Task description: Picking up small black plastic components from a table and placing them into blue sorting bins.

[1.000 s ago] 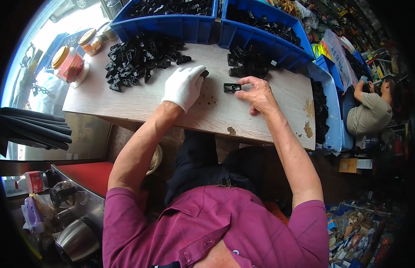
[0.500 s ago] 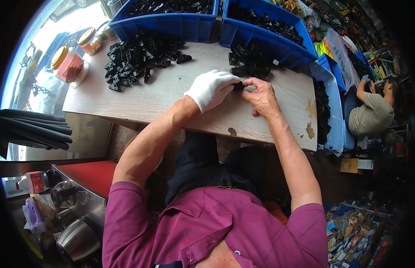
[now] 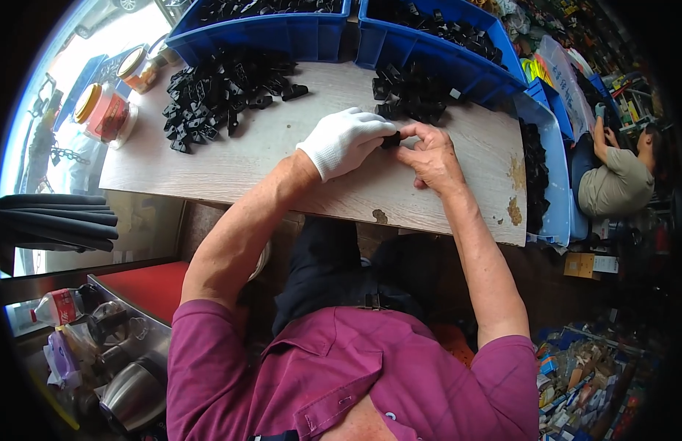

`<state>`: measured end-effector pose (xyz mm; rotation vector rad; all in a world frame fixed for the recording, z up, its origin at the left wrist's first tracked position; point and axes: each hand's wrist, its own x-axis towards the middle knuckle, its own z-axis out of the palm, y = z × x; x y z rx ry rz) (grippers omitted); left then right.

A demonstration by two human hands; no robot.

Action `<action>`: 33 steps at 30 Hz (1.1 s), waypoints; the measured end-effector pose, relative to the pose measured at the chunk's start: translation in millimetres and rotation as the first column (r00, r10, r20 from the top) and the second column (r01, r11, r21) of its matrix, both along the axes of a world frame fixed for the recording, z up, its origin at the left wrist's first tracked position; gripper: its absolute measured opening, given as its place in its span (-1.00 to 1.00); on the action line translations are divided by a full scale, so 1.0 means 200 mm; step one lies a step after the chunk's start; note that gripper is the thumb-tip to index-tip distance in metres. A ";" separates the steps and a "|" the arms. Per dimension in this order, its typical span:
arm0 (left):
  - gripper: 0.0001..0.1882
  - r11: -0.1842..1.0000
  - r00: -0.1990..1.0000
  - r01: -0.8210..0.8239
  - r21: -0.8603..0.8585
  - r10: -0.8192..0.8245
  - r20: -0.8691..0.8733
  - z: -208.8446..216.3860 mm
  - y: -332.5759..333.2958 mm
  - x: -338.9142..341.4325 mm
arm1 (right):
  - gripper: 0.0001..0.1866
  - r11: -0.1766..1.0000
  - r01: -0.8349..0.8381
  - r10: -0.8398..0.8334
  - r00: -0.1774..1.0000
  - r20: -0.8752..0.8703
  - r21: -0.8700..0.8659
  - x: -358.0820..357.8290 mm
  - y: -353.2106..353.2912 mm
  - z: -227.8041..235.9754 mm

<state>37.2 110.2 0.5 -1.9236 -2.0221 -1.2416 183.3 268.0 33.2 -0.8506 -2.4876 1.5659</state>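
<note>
My left hand (image 3: 344,144), in a white knit glove, pinches a small black plastic part (image 3: 391,140) over the middle of the table (image 3: 282,158). My bare right hand (image 3: 433,157) grips the same part from its right side, thumb and forefinger against it. The fingers cover much of the part, so its exact shape cannot be told. Just beyond my hands lies a small pile of black plastic parts (image 3: 410,92). Farther left is a bigger heap of similar black parts (image 3: 223,92).
Two blue bins (image 3: 260,40) of black parts line the table's far edge; a light blue bin (image 3: 557,176) stands at its right. Lidded jars (image 3: 106,114) sit at the far left corner. A person (image 3: 616,180) works at the far right. A steel pot (image 3: 134,393) is at lower left.
The view has shifted slightly, so the table and bins appear a little displaced. Both hands keep their hold on the black part, almost unmoved.
</note>
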 end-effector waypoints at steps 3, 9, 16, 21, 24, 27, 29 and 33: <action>-0.72 1.000 1.000 -0.024 -0.019 0.024 0.019 0.00 -0.02 0.01 | -0.71 1.000 -0.024 0.024 1.000 -0.002 0.009 0.00 0.00 -0.01; -0.69 1.000 0.999 0.006 -0.030 -0.008 -0.042 0.01 -0.02 0.01 | -0.70 0.999 -0.030 0.030 0.999 -0.013 -0.041 0.00 0.01 0.00; -0.63 0.999 0.986 0.001 -0.052 -0.009 -0.164 0.01 -0.03 0.05 | -0.69 0.997 -0.059 0.060 0.998 0.020 -0.044 0.00 0.02 0.01; -0.67 0.996 0.965 -0.065 -0.054 0.048 -0.259 -0.02 -0.03 0.07 | -0.70 0.996 -0.084 0.081 0.992 0.095 0.025 -0.03 0.00 0.03; -0.69 0.996 0.968 -0.085 -0.021 0.078 -0.239 0.00 -0.04 0.09 | -0.70 0.995 -0.089 0.085 0.992 0.089 0.036 -0.03 0.00 0.03; -0.67 0.950 0.933 -0.286 0.125 0.306 -0.188 0.05 -0.06 0.08 | -0.69 0.999 -0.042 0.039 0.994 0.103 0.024 0.00 0.00 0.03; -0.61 0.811 0.771 -0.567 0.144 0.584 -0.253 0.05 -0.11 -0.02 | -0.66 1.000 -0.013 0.012 0.998 0.056 0.014 0.02 0.00 -0.01; -0.77 0.589 0.502 -0.807 0.043 0.722 -0.476 -0.03 -0.21 -0.28 | -0.64 0.982 0.057 -0.077 0.992 -0.103 -0.182 0.09 0.01 -0.01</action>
